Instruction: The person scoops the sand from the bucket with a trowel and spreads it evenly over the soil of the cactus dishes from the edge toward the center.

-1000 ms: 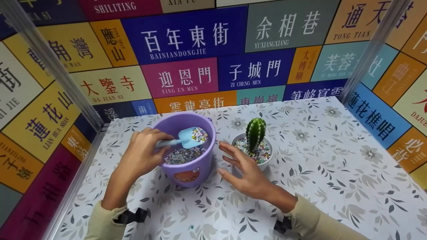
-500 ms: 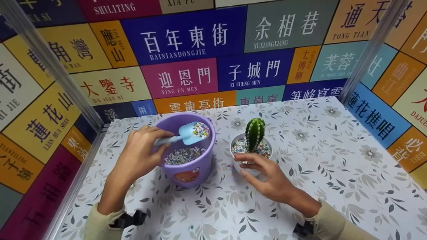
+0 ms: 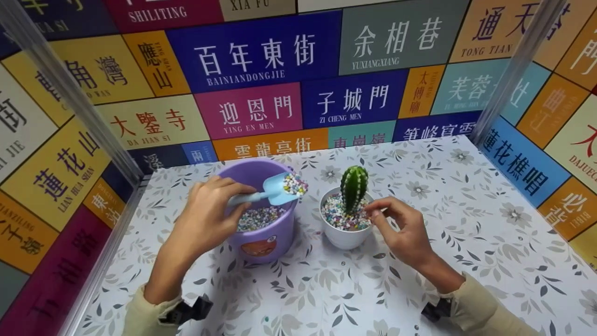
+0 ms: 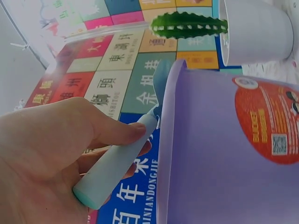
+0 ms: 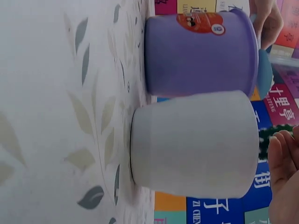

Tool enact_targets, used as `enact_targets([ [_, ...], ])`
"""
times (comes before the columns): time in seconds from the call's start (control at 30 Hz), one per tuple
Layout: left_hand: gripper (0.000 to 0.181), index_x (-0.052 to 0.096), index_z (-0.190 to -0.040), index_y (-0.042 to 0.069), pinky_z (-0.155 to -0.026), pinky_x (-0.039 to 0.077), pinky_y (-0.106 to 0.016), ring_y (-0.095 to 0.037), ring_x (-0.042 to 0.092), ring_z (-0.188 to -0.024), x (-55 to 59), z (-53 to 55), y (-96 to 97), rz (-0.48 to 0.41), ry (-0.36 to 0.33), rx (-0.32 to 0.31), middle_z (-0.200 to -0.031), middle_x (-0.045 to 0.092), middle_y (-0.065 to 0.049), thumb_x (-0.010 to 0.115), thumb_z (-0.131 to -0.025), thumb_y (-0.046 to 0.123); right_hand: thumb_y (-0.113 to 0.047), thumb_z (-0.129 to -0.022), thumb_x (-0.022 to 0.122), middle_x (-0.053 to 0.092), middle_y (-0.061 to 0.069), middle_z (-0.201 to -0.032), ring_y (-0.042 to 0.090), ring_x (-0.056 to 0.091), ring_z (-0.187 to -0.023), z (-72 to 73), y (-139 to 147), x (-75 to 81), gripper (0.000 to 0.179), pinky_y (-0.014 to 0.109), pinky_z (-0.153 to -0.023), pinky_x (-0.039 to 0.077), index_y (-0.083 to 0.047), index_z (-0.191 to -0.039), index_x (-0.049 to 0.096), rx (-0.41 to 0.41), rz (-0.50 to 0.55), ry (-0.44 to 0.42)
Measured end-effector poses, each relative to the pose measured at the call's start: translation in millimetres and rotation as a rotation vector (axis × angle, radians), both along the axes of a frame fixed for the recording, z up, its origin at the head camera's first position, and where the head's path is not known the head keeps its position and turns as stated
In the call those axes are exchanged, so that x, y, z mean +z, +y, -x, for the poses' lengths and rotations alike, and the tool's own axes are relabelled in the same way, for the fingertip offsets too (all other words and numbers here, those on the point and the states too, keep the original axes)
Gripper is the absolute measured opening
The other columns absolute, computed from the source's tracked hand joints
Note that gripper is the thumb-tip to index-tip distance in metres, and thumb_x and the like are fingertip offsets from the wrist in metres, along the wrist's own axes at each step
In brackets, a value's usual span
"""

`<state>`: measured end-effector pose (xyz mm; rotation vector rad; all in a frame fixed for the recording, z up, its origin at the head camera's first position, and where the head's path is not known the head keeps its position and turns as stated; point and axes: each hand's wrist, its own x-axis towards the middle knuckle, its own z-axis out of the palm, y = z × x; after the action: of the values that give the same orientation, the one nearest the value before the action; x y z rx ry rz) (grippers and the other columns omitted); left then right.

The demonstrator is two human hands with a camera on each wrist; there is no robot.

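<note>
My left hand [image 3: 207, 210] grips the handle of a light blue scoop [image 3: 275, 189], thumb along its side in the left wrist view. Colourful pebbles [image 3: 295, 185] lie on the scoop's blade, which is over the right rim of a purple bucket [image 3: 266, 240]. More small pebbles lie inside the bucket. To its right stands a white pot [image 3: 345, 237] with an upright green cactus [image 3: 354, 186] in multicoloured pebbles. My right hand [image 3: 403, 231] is at the pot's right rim, fingers bent loosely near the cactus; whether the fingertips touch pebbles is hard to see.
A floral-patterned white cloth [image 3: 466, 224] covers the table. Panels with coloured street-name signs [image 3: 256, 51] rise behind and at both sides. Clear corner posts [image 3: 508, 70] stand at the back corners. A few stray pebbles dot the cloth.
The scoop has moved right, from inside the bucket to its right rim, with pebbles still on it. My right hand has gone from beside the bucket, past the pot's front, to the pot's right side.
</note>
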<state>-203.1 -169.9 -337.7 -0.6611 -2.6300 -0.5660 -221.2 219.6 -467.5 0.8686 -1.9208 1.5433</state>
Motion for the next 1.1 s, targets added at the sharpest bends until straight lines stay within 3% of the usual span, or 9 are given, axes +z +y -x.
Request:
enact_targets([
  [0.23,0.024,0.083,-0.116,0.017,-0.096,0.043,-0.048,-0.026,0.07,-0.106,-0.2,-2.3,16.5,0.016,0.003,-0.04,-0.109,0.082,-0.001,0.085,-0.092,0.015,0.006,-0.103,0.062,0.073,0.016,-0.122,0.02,0.07,-0.114,12.7,9,-5.7,0.027,0.023,-0.095,0.053,-0.006,-0.125,0.073,-0.099,-0.037,-0.105],
  [0.37,0.024,0.083,-0.116,0.017,-0.095,0.044,-0.046,-0.023,0.068,-0.103,-1.5,-3.3,26.1,0.032,-0.012,-0.068,-0.107,0.081,0.001,0.085,-0.092,0.016,-0.001,-0.104,0.065,0.067,0.009,-0.139,0.018,0.062,-0.132,18.7,12,-11.2,0.037,0.029,-0.104,0.049,-0.009,-0.14,0.066,-0.112,-0.087,-0.155],
  [0.53,0.024,0.083,-0.115,0.018,-0.089,0.044,-0.042,-0.02,0.066,-0.099,-3.5,-4.0,35.8,0.056,-0.016,-0.103,-0.107,0.081,0.003,0.086,-0.091,0.017,-0.006,-0.104,0.066,0.056,0.001,-0.158,0.016,0.049,-0.15,23.3,17,-17.9,0.055,0.032,-0.114,0.042,-0.019,-0.156,0.054,-0.053,-0.143,-0.232],
  [0.67,0.024,0.083,-0.115,0.018,-0.086,0.044,-0.04,-0.02,0.066,-0.099,-4.9,-5.4,42.6,0.068,-0.019,-0.13,-0.109,0.082,0.003,0.085,-0.092,0.017,-0.009,-0.105,0.066,0.045,0.001,-0.168,0.02,0.04,-0.158,25.3,20,-22.1,0.065,0.037,-0.12,0.037,-0.022,-0.164,0.043,0.019,-0.187,-0.298],
  [0.83,0.023,0.084,-0.115,0.018,-0.082,0.043,-0.038,-0.02,0.066,-0.099,-5.9,-8.1,51.1,0.098,-0.024,-0.16,-0.109,0.081,0.002,0.083,-0.092,0.015,-0.014,-0.104,0.067,0.028,0.007,-0.178,0.033,0.024,-0.166,24.4,22,-25.8,0.079,0.061,-0.129,0.024,-0.024,-0.171,0.027,0.093,-0.267,-0.369],
  [0.93,0.023,0.084,-0.115,0.019,-0.082,0.044,-0.039,-0.022,0.066,-0.1,-6.1,-8.8,56.9,0.13,-0.016,-0.177,-0.111,0.081,0.002,0.081,-0.093,0.014,-0.015,-0.102,0.07,0.018,0.009,-0.181,0.04,0.014,-0.168,23.2,24,-26.9,0.088,0.076,-0.126,0.015,-0.025,-0.174,0.019,0.128,-0.298,-0.388],
  [1.1,0.024,0.085,-0.115,0.019,-0.086,0.047,-0.042,-0.023,0.065,-0.103,-5.3,-9.3,66.5,0.176,-0.014,-0.188,-0.114,0.08,0.0,0.078,-0.093,0.011,-0.019,-0.097,0.078,0.015,0.01,-0.182,0.043,0.01,-0.169,22.6,25,-27.1,0.1,0.081,-0.124,0.013,-0.027,-0.174,0.016,0.133,-0.311,-0.416],
])
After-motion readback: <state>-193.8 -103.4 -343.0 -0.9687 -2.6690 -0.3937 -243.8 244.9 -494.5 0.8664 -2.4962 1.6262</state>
